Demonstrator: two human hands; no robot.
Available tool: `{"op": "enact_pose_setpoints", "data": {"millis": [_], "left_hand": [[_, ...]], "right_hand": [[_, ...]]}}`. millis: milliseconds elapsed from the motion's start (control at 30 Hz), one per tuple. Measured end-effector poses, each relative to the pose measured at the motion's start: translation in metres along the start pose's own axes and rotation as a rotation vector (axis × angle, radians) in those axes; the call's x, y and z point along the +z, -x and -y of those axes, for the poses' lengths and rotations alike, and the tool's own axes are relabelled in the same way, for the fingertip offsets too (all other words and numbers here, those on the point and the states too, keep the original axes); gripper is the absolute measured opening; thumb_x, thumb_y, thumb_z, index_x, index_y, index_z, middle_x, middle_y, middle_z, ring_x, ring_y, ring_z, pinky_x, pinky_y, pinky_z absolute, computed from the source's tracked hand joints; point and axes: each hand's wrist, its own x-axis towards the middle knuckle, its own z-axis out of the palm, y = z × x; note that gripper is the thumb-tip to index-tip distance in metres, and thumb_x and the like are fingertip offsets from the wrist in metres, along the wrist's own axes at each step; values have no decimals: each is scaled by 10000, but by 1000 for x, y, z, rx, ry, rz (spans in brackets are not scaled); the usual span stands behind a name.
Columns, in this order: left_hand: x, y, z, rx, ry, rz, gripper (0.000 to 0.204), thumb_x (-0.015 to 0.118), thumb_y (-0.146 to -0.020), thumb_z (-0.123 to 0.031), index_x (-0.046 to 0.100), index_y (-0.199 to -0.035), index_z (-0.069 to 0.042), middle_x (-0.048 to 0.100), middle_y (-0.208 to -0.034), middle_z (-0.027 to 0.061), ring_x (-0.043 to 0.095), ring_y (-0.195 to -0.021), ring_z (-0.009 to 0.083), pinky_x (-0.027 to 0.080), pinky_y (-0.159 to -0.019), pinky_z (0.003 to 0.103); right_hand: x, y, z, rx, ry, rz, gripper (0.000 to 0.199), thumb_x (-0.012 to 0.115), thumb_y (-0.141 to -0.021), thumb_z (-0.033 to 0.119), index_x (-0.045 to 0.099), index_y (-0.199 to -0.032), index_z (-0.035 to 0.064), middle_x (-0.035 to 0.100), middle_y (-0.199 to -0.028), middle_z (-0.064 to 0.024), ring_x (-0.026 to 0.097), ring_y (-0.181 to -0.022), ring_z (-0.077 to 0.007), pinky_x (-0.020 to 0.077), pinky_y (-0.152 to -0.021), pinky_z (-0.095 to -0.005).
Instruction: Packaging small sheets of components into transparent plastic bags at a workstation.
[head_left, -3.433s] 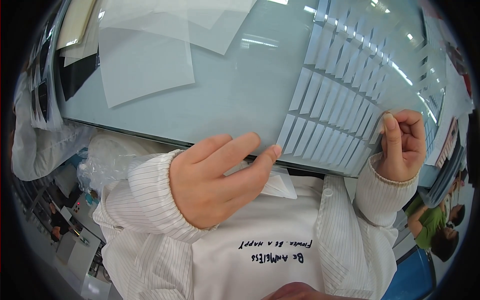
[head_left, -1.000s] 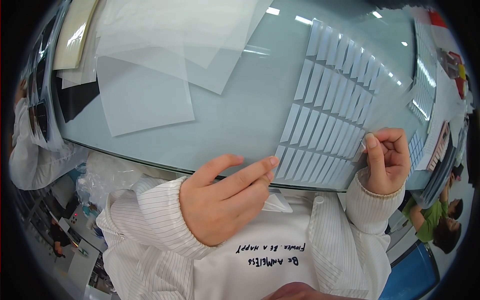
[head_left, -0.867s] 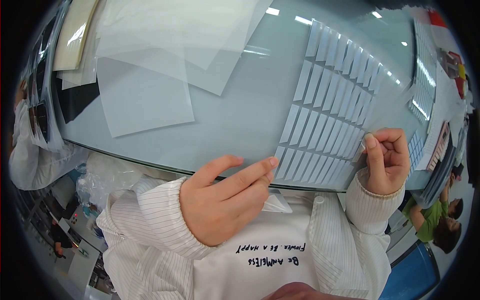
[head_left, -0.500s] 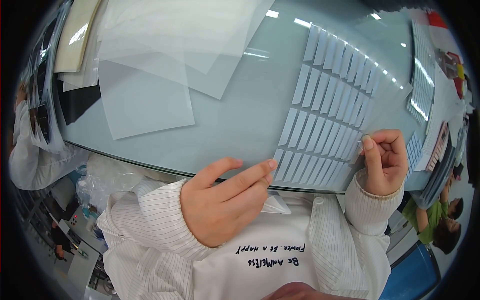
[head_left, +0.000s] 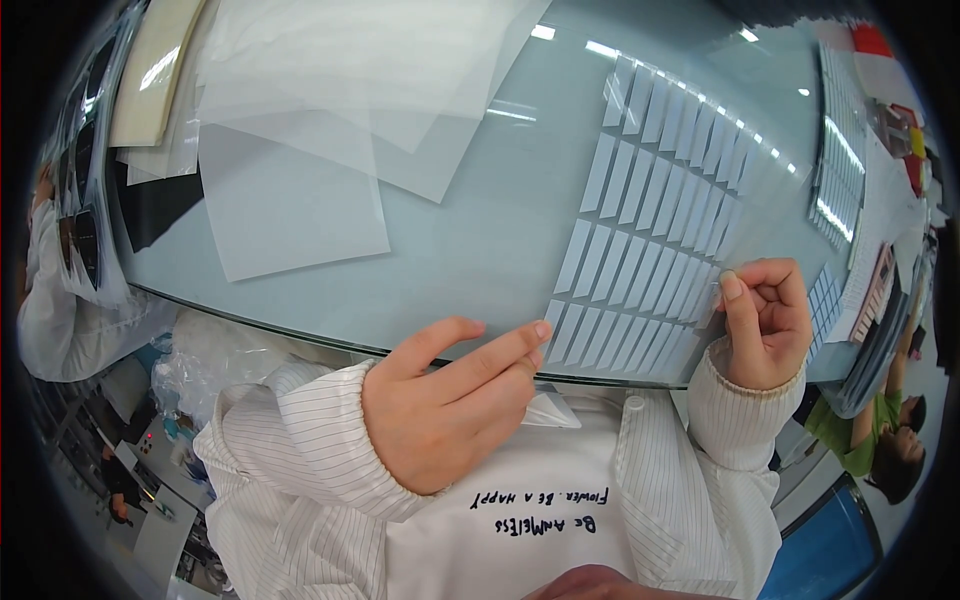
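Observation:
A clear sheet bearing rows of pale slanted strips (head_left: 625,260) lies on the glass tabletop (head_left: 470,260), running from the near edge toward the far right. My right hand (head_left: 768,320) is closed in a pinch of thumb and forefinger at the sheet's right margin, which looks slightly lifted and curved there. My left hand (head_left: 455,400) has its fingers stretched out, and a fingertip touches the sheet's near left edge. Nothing shows inside the left hand. The other fingers of my right hand are curled in.
Translucent sheets (head_left: 300,190) overlap at the far left, beside a cream stack (head_left: 155,75) and a black piece (head_left: 155,205). Another striped sheet (head_left: 838,150) and a small blue gridded sheet (head_left: 826,305) lie to the right. A person in green (head_left: 865,440) is at the right.
The striped sheet's far end has shifted slightly left. My right hand has moved a little left with its margin, still pinched. My left hand has hardly moved.

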Motion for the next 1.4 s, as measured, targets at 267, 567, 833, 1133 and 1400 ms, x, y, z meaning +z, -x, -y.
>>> {"op": "enact_pose_setpoints", "data": {"millis": [267, 567, 833, 1133, 1400], "left_hand": [[1, 1, 0, 2, 1, -7, 87, 650, -797, -46, 702, -860, -76, 698, -1124, 42, 630, -1224, 191, 465, -953, 394], [1, 1, -1, -8, 16, -3, 90, 648, -794, -44, 704, -859, -73, 698, -1122, 46, 631, -1220, 193, 466, -959, 397], [3, 3, 3, 5, 63, -63, 124, 644, -758, -46, 705, -864, -65, 693, -1086, 45, 637, -1201, 229, 468, -915, 391], [-35, 4, 1, 149, 132, -25, 255, 670, -701, -79, 714, -952, -80, 692, -963, 53, 680, -885, 230, 488, -727, 327], [-16, -24, 10, 357, -302, -131, 290, 719, -716, -100, 682, -1003, -122, 691, -952, 35, 650, -811, 184, 471, -711, 298]], "right_hand": [[1, 0, 2, 13, 4, -7, 85, 628, -959, 15, 552, -992, -5, 652, -799, -31, 581, -687, -40, 431, -656, -170], [4, 0, 1, 23, -13, -21, 97, 638, -961, 32, 549, -995, 15, 626, -788, -2, 519, -665, -17, 365, -622, -158], [8, 0, 0, 42, -41, -53, 99, 647, -961, 52, 558, -999, 37, 602, -780, 20, 470, -641, -7, 317, -591, -154], [7, -2, -2, 28, -45, -45, 98, 645, -952, 18, 568, -1013, 15, 622, -829, 8, 528, -693, -21, 375, -648, -150], [5, -6, -10, -26, -89, 14, 95, 628, -947, -18, 570, -1021, -11, 621, -852, -9, 556, -726, -29, 419, -705, -158]]}}
